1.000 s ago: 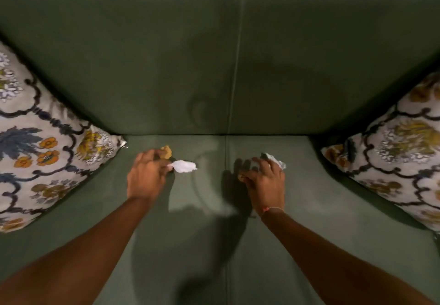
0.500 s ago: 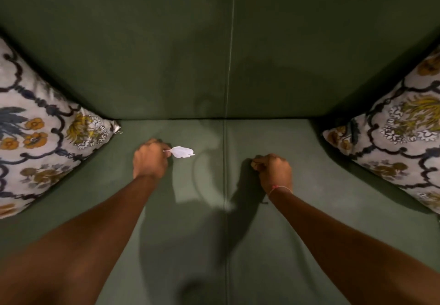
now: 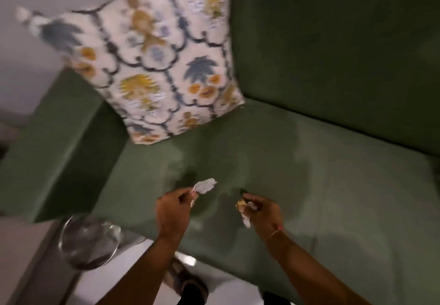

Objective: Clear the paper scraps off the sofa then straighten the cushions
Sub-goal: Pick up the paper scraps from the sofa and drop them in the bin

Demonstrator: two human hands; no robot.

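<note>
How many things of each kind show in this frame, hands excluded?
Floral patterned cushion: 1
Green fabric sofa: 1
Paper scraps: 3 visible, white in left hand; tan and white in right hand
Round wire-mesh bin: 1
Total: 6

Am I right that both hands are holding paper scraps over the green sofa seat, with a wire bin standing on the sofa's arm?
Nearly. The head view shows the left hand and right hand holding paper scraps over the green sofa seat, but the wire bin stands on the floor beside the sofa's arm, not on it.
</note>
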